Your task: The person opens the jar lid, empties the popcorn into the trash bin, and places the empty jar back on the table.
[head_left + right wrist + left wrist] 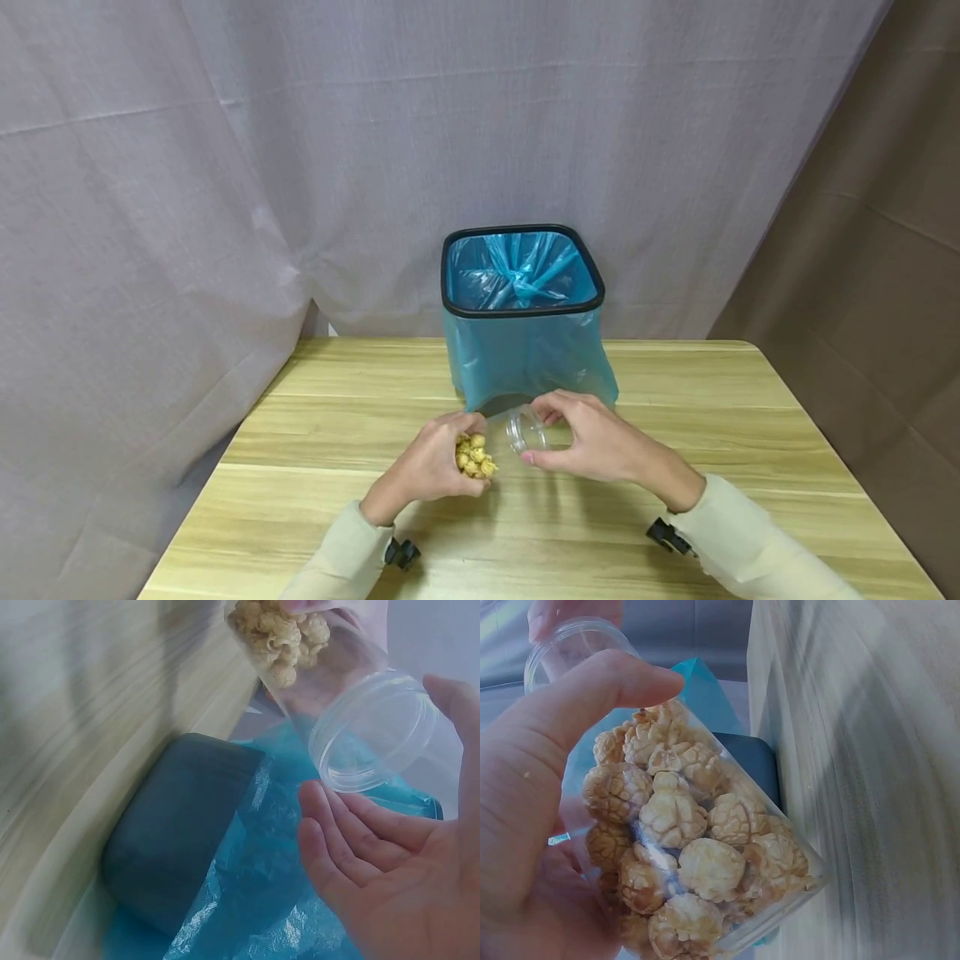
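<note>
My left hand (431, 458) grips a clear plastic jar (735, 930) round its body, near the base end. Round, pale golden popcorn (694, 832) fills that end, and the rest of the jar looks hollow. The jar is tilted over the table, its clear ringed end (375, 731) pointing toward my right hand (600, 437). There, the right thumb and fingertips span the ring from opposite sides, pinching it loosely; the palm faces the end. In the head view my left hand hides much of the jar's body.
Just beyond the hands stands a bin with a black rim (525, 313), lined with a blue plastic bag (532, 358) that is gathered in a knot inside. A light wood table (360, 383) lies beneath. Grey cloth (360, 150) hangs behind and at the left, brown cloth (862, 275) at the right.
</note>
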A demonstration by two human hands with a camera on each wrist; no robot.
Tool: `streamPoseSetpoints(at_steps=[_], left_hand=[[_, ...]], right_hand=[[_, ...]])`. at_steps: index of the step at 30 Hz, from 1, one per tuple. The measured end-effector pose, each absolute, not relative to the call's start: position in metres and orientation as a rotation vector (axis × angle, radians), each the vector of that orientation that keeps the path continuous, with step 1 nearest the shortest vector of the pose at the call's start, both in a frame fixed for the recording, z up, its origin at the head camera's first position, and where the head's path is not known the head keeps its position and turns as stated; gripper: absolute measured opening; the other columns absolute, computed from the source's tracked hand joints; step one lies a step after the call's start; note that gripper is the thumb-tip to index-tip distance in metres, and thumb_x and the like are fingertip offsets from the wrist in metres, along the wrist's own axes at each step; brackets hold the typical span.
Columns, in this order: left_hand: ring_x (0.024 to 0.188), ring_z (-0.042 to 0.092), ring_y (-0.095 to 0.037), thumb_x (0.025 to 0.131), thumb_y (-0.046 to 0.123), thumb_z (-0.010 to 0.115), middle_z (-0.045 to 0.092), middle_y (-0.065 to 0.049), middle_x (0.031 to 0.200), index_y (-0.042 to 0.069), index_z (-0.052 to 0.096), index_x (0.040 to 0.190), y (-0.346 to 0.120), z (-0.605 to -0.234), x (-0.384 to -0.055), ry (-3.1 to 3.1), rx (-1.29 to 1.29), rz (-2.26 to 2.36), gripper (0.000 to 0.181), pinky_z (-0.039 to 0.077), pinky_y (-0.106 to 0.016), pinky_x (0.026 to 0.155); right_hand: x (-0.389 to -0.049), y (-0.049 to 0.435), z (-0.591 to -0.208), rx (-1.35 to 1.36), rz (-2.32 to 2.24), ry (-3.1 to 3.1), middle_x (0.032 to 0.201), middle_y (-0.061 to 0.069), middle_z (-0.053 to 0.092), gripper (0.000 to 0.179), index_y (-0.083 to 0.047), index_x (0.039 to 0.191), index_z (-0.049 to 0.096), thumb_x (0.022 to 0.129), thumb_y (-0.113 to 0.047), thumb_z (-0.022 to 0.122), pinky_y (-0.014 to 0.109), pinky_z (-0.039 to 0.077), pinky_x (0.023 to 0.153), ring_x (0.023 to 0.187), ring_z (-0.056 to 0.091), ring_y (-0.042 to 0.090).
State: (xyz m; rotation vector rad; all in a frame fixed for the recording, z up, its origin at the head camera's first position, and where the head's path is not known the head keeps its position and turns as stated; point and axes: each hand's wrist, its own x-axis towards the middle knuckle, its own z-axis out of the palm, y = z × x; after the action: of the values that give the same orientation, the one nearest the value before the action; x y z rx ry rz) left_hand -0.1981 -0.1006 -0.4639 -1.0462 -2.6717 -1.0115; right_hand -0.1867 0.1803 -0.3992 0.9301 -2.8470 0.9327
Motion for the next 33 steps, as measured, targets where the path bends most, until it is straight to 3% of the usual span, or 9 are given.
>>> streamPoseSetpoints(at_steps=[7, 15, 26, 33], left_hand=[[0.101, 0.066, -0.012, 0.066, 0.028, 0.093, 0.071, 0.001, 0.109, 0.012, 0.067, 0.123, -0.101, -0.466, -0.198, -2.665, -1.053, -0.994, 0.065, 0.06, -0.029, 0.092], [0.103, 0.067, -0.012, 0.066, 0.027, 0.093, 0.072, 0.001, 0.11, 0.01, 0.067, 0.125, -0.103, -0.466, -0.198, -2.659, -1.06, -1.03, 0.066, 0.06, -0.03, 0.094], [0.1, 0.066, -0.012, 0.067, 0.025, 0.093, 0.071, 0.0, 0.108, 0.012, 0.067, 0.12, -0.109, -0.467, -0.198, -2.655, -1.056, -1.058, 0.061, 0.06, -0.029, 0.091], [0.105, 0.071, -0.019, 0.066, 0.021, 0.095, 0.075, -0.012, 0.117, 0.002, 0.066, 0.131, -0.118, -0.469, -0.196, -2.641, -1.04, -1.104, 0.074, 0.062, -0.033, 0.096]], right_hand=[[-0.187, 0.181, -0.4, 1.028, 0.849, -2.766, 0.116, -0.001, 0.072, 0.065, -0.012, 0.132, 0.065, 0.082, -0.047, 0.088, 0.038, 0.062, 0.093, 0.107, 0.07, 0.017], [-0.187, 0.182, -0.395, 1.17, 0.787, -2.688, 0.121, -0.005, 0.069, 0.073, -0.012, 0.138, 0.061, 0.077, -0.035, 0.094, 0.037, 0.062, 0.095, 0.11, 0.068, 0.014], [-0.187, 0.188, -0.388, 1.187, 0.762, -2.678, 0.127, -0.002, 0.068, 0.078, -0.011, 0.14, 0.06, 0.074, -0.033, 0.096, 0.04, 0.062, 0.099, 0.116, 0.067, 0.015], [-0.19, 0.199, -0.387, 1.127, 0.654, -2.691, 0.126, -0.001, 0.068, 0.08, -0.006, 0.139, 0.061, 0.073, -0.034, 0.097, 0.041, 0.062, 0.099, 0.116, 0.068, 0.017]])
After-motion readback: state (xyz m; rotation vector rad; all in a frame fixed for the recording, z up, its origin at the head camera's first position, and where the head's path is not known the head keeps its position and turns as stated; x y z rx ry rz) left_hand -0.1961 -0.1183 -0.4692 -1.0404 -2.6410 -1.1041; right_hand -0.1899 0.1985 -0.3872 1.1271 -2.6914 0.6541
